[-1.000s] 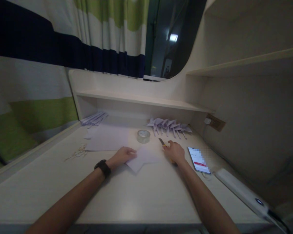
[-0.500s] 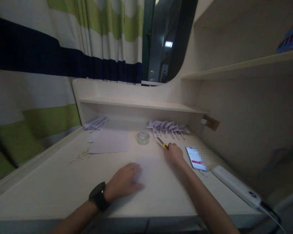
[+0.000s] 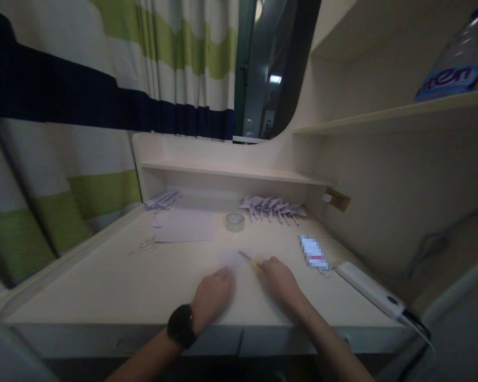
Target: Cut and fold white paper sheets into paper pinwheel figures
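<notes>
My left hand point(image 3: 212, 296), with a black watch on its wrist, lies flat on a pale sheet of paper point(image 3: 231, 261) near the desk's front edge. Beside it, my right hand point(image 3: 278, 280) grips a yellow-handled utility knife point(image 3: 249, 260), whose blade points up and left over the paper. The two hands are close together at the desk's middle front. Motion blur softens the paper's edges.
A tape roll point(image 3: 235, 222) stands behind the hands. Folded paper pieces point(image 3: 272, 207) line the back right, more folded paper point(image 3: 163, 200) and a flat sheet point(image 3: 184, 231) sit back left. A phone point(image 3: 313, 252) and a white power strip point(image 3: 368, 289) lie right. Scissors point(image 3: 147, 245) lie left.
Both hands drew back toward the front edge with the paper. My right hand brought the knife from beside the phone to over the paper.
</notes>
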Demonstrator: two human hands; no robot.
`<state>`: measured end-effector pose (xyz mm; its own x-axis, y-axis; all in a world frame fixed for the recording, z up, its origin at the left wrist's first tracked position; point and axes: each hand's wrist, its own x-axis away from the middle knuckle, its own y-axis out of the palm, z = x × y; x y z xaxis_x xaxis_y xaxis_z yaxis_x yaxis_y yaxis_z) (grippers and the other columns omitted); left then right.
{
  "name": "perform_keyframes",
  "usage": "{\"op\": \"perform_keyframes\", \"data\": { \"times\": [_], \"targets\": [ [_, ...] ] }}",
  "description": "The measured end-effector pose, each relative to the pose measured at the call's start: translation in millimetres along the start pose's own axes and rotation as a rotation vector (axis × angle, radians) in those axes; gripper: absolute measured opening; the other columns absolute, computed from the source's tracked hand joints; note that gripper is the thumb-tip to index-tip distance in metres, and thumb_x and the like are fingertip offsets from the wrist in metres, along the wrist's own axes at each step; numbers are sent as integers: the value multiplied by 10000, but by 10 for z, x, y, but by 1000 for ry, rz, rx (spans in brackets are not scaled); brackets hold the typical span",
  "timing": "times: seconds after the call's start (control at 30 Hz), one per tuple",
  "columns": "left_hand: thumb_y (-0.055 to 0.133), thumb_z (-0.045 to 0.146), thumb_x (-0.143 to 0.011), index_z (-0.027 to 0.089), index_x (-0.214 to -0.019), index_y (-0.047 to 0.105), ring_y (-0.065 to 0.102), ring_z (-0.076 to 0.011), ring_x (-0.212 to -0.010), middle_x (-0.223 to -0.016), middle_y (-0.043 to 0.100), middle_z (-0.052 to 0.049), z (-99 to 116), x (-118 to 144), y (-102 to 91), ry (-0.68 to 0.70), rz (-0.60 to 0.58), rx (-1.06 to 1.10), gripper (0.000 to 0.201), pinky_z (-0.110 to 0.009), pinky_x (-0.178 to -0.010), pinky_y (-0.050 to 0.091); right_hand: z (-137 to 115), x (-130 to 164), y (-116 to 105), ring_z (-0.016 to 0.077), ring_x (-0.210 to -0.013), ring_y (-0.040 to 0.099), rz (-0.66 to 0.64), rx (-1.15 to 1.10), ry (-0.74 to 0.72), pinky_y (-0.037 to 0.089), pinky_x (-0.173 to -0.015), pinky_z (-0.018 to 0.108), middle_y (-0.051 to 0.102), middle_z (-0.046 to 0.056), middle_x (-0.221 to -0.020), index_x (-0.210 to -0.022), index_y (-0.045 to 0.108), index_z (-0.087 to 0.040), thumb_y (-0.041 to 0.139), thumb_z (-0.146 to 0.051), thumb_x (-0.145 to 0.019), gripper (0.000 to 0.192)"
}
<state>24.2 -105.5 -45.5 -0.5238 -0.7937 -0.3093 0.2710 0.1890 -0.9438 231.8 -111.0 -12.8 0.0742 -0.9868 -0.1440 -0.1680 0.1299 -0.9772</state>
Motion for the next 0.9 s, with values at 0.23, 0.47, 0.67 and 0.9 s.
{"op": "perform_keyframes", "data": {
  "times": [0.23,0.47,0.67,0.9],
  "targets": [
    [289,140,-906,66,-980,621,642,-286,-791,-936,625,-207,137,-18,74,-48,-2,-128,348,-388,-652,508,-167,130,43,212,-828,600,36,5,-65,409,-693,269,611,109,-923,-909,650,-168,423,-396,-889,323],
    [284,391,-939,70,-1042,607,623,-291,-895,-995,632,-205,223,-110,-168,-60,68,-19,467,-405,-763,494,-141,118,50,217,-901,553,33,6,-112,383,-739,272,604,97,-938,-896,664,-192,482,-371,-872,256],
    [293,408,-947,256,-1311,471,221,-306,-1355,-1429,390,-75,-278,-344,-203,252,-20,17,433,-547,-1065,171,-75,79,82,221,-905,531,41,9,-138,356,-803,290,609,97,-907,-899,675,-190,481,-320,-877,235],
    [201,449,-957,197,-1338,449,322,-275,-1317,-1391,438,-122,-485,-324,144,88,-15,-11,520,-496,-1076,167,5,124,128,207,-864,528,64,-35,-167,354,-787,283,603,98,-911,-961,684,-199,451,-360,-898,290]
  ]
}}
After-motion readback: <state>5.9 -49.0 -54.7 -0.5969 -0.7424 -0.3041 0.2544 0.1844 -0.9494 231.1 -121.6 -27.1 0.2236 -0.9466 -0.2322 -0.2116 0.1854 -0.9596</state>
